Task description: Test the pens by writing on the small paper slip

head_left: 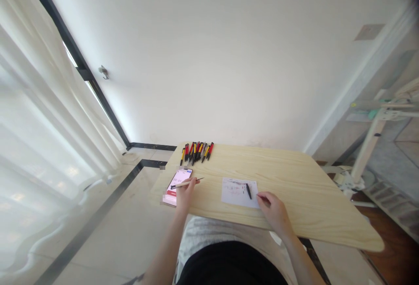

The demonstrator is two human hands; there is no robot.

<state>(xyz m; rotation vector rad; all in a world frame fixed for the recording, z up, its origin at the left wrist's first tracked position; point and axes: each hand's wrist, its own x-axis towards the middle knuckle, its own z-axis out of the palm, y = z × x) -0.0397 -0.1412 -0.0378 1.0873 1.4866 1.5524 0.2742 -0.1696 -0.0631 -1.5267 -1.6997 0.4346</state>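
Two hands rest on a pale wooden surface (pixel 294 176). Left hand (pixel 186 192), at 9 o'clock from the sheet: fingers closed around a slim pale pen (pixel 188 183), held nearly flat with its dark tip pointing toward 3 o'clock. The grip sits near mid-length, likely to keep the pen level and both ends free. A phone (pixel 178 179) lies partly under that hand at the surface's left edge, screen up and lit, seemingly placed where it can be read at a glance. Right hand (pixel 274 210), at 4 o'clock from the sheet: fingers loosely curled, gripping nothing, fingertips touching the sheet's near right corner, apparently pinning it against sliding. Sheet of paper (pixel 234 195): flat, mid-surface, with faint marks along its upper part. One short black piece (pixel 248 191), pen or cap, too small to tell, lies aslant on the sheet, just beside the right fingertips. One cluster of red, yellow and black pens (pixel 196 150) lies at 11 o'clock from the sheet, on the far edge and well apart from both hands, presumably so the near area stays free.
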